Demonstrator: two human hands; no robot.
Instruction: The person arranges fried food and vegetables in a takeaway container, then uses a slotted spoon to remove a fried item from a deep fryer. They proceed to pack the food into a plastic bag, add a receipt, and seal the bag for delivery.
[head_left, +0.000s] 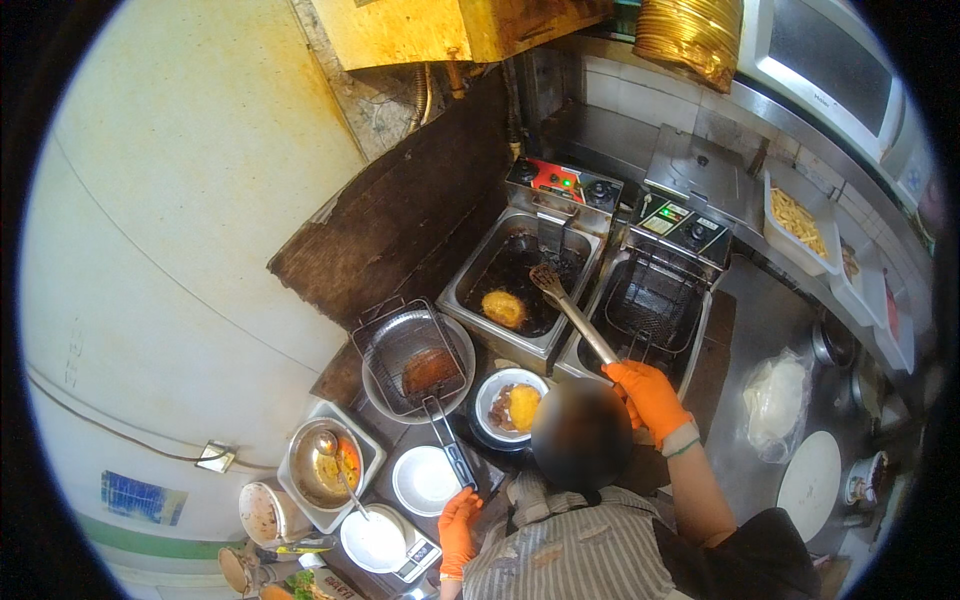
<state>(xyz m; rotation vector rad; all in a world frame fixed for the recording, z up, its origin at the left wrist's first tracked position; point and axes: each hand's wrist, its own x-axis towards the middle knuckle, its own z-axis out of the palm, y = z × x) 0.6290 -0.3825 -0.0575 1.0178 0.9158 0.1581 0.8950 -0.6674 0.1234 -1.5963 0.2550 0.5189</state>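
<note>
My right hand (651, 401), in an orange glove, grips a long metal cooking utensil (585, 322). The utensil's browned, slotted end is over the left deep fryer (450, 296), where one golden fried piece (503, 309) floats in dark oil. In another orange glove, my left hand (457, 529) is by the black handle end of a wire fry basket (409, 360); its grip is unclear. A browned piece (433, 370) lies in that basket, which rests over a round metal bowl (466, 337). Beside it, a white bowl (484, 386) holds yellow and brown food, partly hidden by a blurred head.
The right fryer (701, 330) contains an empty-looking wire basket (649, 307). At left are a sauce pot (300, 480) with ladles, a white bowl (424, 480) and a kitchen scale (420, 559). Right are a bagged white item (776, 401), an oval plate (810, 487) and a fries tub (825, 262).
</note>
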